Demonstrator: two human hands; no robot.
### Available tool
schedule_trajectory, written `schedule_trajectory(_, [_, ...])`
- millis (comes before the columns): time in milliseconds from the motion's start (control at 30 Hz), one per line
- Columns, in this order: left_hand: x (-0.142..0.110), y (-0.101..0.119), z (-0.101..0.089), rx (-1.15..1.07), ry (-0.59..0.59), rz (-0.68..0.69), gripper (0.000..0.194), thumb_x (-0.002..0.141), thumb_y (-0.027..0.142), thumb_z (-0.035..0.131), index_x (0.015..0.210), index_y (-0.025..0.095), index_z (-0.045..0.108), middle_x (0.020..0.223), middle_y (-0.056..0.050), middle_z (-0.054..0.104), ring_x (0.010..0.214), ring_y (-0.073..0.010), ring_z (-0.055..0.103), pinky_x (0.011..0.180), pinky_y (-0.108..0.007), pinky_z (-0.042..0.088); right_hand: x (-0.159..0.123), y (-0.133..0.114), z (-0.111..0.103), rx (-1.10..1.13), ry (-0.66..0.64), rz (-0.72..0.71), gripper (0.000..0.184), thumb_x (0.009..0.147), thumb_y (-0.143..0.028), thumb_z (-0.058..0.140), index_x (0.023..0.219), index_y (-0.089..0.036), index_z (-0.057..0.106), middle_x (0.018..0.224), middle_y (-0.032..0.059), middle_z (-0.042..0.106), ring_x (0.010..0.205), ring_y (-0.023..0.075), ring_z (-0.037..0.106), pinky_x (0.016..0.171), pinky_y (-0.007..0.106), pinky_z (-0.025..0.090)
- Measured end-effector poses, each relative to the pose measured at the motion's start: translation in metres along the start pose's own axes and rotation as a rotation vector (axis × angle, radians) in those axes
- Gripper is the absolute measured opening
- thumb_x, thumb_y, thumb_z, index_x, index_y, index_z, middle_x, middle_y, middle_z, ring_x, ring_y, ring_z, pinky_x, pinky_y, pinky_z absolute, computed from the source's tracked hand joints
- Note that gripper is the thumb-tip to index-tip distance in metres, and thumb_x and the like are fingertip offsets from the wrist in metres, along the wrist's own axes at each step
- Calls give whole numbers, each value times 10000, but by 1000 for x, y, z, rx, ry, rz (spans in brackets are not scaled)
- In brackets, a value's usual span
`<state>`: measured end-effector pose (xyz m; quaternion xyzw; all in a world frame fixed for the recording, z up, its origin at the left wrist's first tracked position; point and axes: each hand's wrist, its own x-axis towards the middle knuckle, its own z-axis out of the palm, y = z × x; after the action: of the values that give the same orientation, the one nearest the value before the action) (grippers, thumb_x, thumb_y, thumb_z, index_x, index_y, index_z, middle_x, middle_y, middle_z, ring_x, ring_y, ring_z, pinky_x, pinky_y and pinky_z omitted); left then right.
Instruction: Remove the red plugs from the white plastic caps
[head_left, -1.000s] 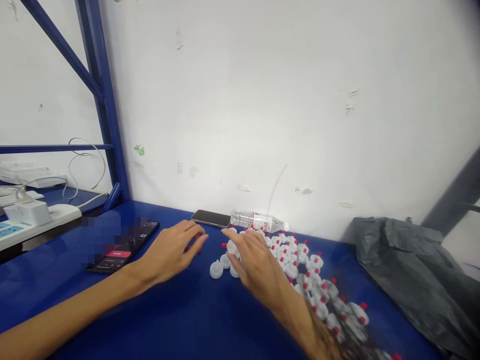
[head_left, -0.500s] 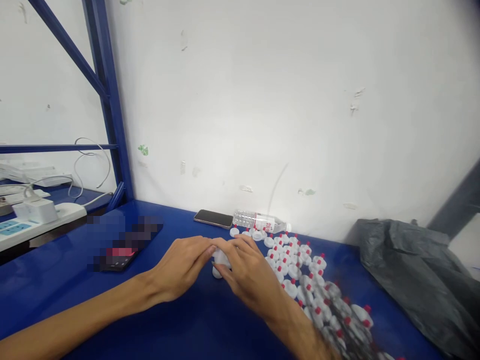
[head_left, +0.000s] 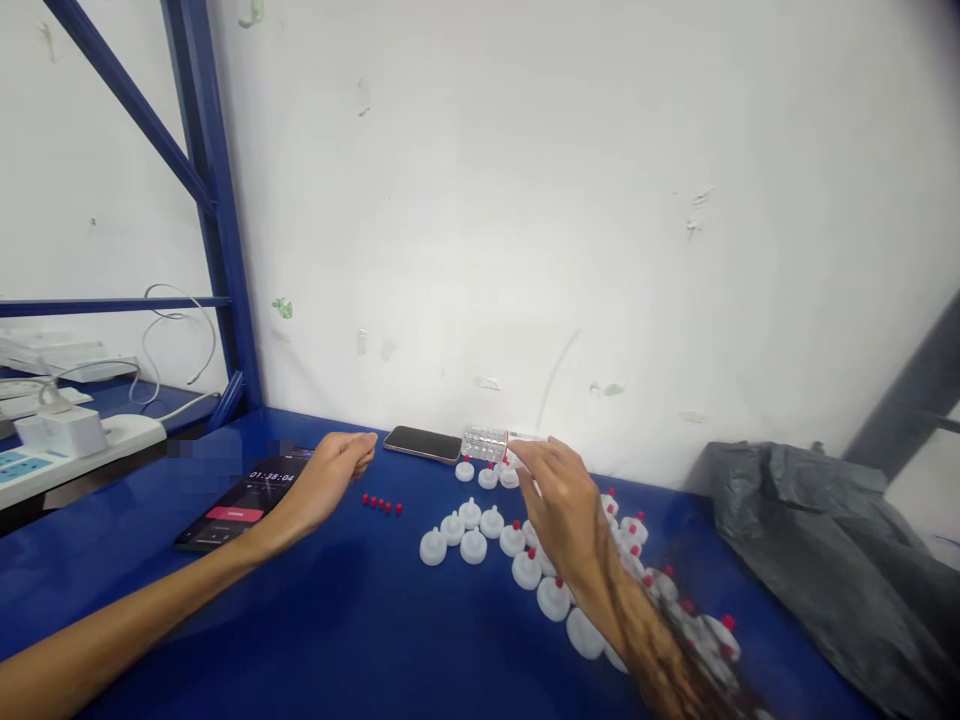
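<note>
My left hand (head_left: 341, 470) is curled closed above the table, between the phone with the timer (head_left: 247, 500) and a row of several small red caps (head_left: 382, 504); whatever its fingers hold is hidden. My right hand (head_left: 559, 495) reaches over the white dome-shaped lids with red tips (head_left: 553, 598), thumb and index finger apart, close to the clear plastic bottle (head_left: 486, 443). Beneath its fingertips, one red-tipped lid (head_left: 509, 476) is partly covered. Between the hands stand several white nozzle lids with bare tips (head_left: 472, 545).
A second phone (head_left: 422, 443) lies dark near the wall. On the right a dark grey plastic bag (head_left: 817, 540) spreads over the blue table (head_left: 360, 640). A white power strip (head_left: 127, 432) with a charger sits at far left, beside a blue metal frame (head_left: 214, 200).
My hands met over a white lid half a second ago and have since parted. The left drew back left and curled closed; the right moved right over the red-tipped lids.
</note>
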<state>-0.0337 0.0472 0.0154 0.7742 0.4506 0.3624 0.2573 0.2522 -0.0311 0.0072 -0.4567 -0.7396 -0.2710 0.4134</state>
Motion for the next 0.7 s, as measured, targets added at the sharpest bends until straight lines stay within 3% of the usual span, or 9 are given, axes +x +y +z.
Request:
schedule_trajectory(100, [-1,0,-2,157,79,39,406,973,476,378,649,232,357,611,34,376,595,-164,360,597,-307,278,0,-7,0,103,-14,17,190,1000,-167,537,1117,-223,675,1171,66,738,1091,229,655,1004,432,521])
schedule_trajectory(200, [-5,-3,5,331,62,73,284,975,397,423,759,228,493,674,21,534,645,-192,486,640,-317,318,1,-37,1,182,-84,-103,131,1009,-187,543,1073,-214,654,1147,69,725,1075,207,655,990,402,497])
schedule_trajectory(300, [-5,-11,7,443,32,115,238,973,355,447,841,220,593,821,-17,652,775,-217,595,730,-333,408,-1,-65,2,201,-146,-214,67,994,-235,578,965,-223,637,987,27,693,968,179,640,1028,414,454])
schedule_trajectory(500, [4,-20,-5,576,-29,133,260,951,218,463,1055,199,701,1122,-80,723,994,-238,666,894,-349,476,-17,-83,13,136,-280,-360,153,985,-337,596,875,-235,627,756,-12,651,850,189,604,1101,453,385])
schedule_trajectory(600, [4,-20,-10,646,-39,101,259,933,182,468,1019,196,711,1080,-96,731,980,-274,672,843,-369,471,-21,-81,19,168,-323,-337,128,978,-345,617,899,-247,637,733,-22,677,853,195,620,1118,462,359])
schedule_trajectory(700, [3,-22,-13,701,-62,62,216,920,196,491,909,195,706,949,-95,723,861,-274,667,732,-343,443,-15,-72,17,189,-317,-185,142,1007,-352,568,936,-252,639,790,-18,706,840,188,625,1090,462,372])
